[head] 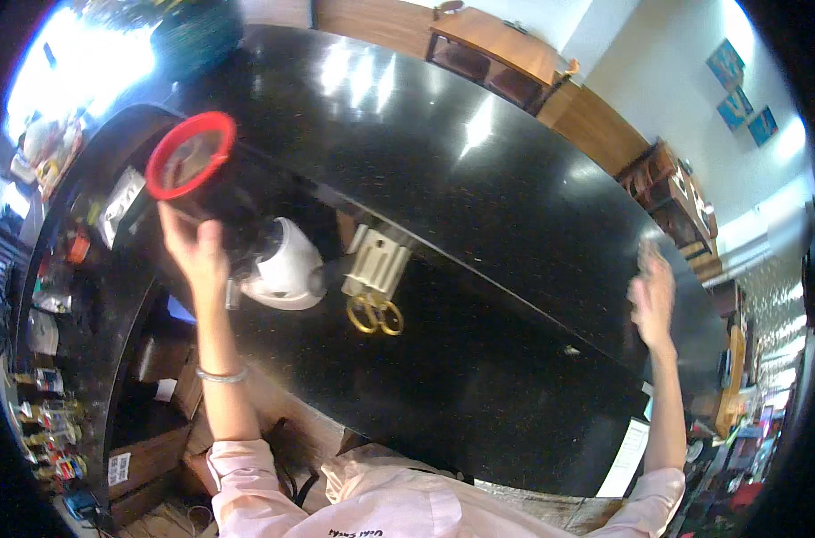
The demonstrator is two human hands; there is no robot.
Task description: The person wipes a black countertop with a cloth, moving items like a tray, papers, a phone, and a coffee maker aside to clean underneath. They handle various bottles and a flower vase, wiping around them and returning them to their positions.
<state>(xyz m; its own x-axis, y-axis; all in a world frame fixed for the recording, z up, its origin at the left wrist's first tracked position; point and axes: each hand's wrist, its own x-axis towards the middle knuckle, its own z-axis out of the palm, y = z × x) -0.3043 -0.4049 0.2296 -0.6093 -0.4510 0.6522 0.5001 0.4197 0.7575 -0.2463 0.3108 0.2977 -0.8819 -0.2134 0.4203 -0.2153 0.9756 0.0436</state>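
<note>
My left hand (202,252) grips a dark container with a red rim (153,165), held tilted over the left part of the glossy black counter (447,376). Beside it, to the right, a white rounded device (286,272) rests on the counter. Further right lies a cream slotted holder (378,262), with the gold handles of scissors (375,316) sticking out at its near end. Off to the far right, my right hand (651,296) is raised over the counter, blurred; whether it holds anything thin is unclear.
A raised ledge edge (474,265) runs diagonally across the counter. White paper (626,457) lies at the near right. Bottles and small items (57,430) crowd the far left. A wooden table (495,37) with chairs stands beyond, and a wooden cabinet (680,195) is at the right.
</note>
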